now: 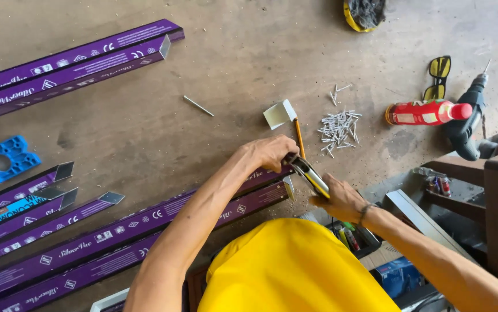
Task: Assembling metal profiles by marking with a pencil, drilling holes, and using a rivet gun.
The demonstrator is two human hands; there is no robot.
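Left hand [272, 153] curled over end of purple-wrapped rail [145, 222], pressing it to floor [231, 58]. Right hand [341, 199] closed round yellow-handled cutter [312, 176], blade end meeting rail end beside left hand. Pencil [299, 137] and small white bracket [279, 114] at 12 o'clock of hands. Screw pile [337, 130] at 1 o'clock; red spray can [425, 112] and drill [468, 121] at 2 o'clock. Blue jig [5, 159] at 9 o'clock.

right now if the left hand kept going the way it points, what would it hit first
The left hand points up and right across the floor; first in that line is probably the pencil, then the pile of screws. Depth is hard to judge.
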